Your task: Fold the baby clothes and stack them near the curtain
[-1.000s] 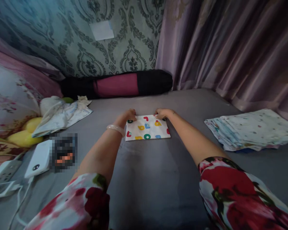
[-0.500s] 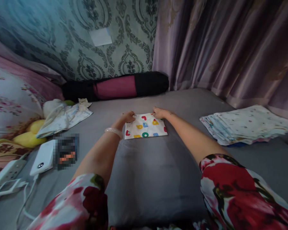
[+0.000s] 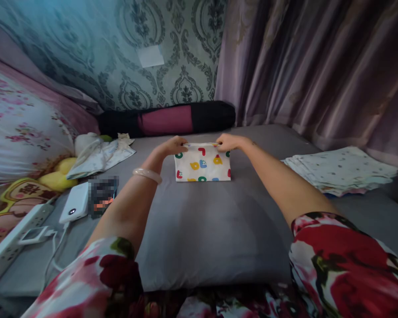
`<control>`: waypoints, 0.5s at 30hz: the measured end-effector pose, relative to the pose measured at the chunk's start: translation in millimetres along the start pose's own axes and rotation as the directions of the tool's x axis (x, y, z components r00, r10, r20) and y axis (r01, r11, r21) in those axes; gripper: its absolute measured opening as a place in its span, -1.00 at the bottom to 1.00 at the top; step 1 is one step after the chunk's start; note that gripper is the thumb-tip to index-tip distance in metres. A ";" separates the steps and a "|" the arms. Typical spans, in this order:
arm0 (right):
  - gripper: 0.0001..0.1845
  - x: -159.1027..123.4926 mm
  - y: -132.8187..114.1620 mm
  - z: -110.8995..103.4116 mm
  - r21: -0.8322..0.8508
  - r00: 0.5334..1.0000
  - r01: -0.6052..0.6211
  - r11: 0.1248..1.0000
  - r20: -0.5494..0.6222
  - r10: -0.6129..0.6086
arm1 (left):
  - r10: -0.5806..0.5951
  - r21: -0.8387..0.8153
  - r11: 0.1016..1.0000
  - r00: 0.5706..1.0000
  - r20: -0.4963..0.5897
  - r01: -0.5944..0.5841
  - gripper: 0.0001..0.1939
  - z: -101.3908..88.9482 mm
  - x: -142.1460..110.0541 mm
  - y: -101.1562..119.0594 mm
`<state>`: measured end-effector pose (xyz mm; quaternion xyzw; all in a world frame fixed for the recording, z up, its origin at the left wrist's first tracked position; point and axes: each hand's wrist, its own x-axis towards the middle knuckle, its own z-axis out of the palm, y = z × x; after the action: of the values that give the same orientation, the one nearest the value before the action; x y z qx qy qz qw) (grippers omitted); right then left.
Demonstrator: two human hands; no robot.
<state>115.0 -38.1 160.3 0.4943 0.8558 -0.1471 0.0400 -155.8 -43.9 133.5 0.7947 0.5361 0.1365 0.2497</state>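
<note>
A folded white cloth (image 3: 202, 164) printed with coloured letters is in front of me on the grey bed sheet (image 3: 205, 225). Its far edge is raised off the bed, while the near edge still seems to touch the sheet. My left hand (image 3: 175, 145) pinches the far left corner between thumb and fingers. At the far right corner, my right hand (image 3: 230, 142) grips the same edge in a like pinch. The cloth hangs fairly flat between both hands.
On the right lies a stack of folded pale cloths (image 3: 345, 170). To the left are a white power bank (image 3: 74, 203) with a cable, a power strip (image 3: 23, 234), a crumpled cloth (image 3: 99, 154) and plush toys (image 3: 61, 172). A long black-and-maroon bag (image 3: 167, 119) lies along the wall.
Both hands have lifted the far edge of the cloth up from the bed, where it lay flat. The view has shifted slightly.
</note>
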 end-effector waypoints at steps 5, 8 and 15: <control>-0.80 -13.1 -13.3 -18.8 -0.041 0.968 -0.031 0.999 -0.249 0.020 | 0.064 0.213 0.977 0.956 -0.285 -0.002 -0.73 -22.5 -8.5 20.2; -0.72 -12.3 -13.5 -7.7 -0.182 0.888 -0.003 0.983 -0.452 -0.081 | 0.117 0.339 0.940 0.897 -0.426 0.039 -0.69 -17.2 -10.7 21.5; -0.76 -24.2 -8.8 57.4 -0.326 0.846 0.062 0.943 -0.484 -0.223 | 0.191 0.418 0.908 0.916 -0.353 -0.028 -0.63 35.0 -34.2 -1.5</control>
<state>115.3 -79.1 112.6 0.4379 0.8821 0.1180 -0.1271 -153.3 -83.7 105.1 0.8158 0.5447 0.1903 -0.0388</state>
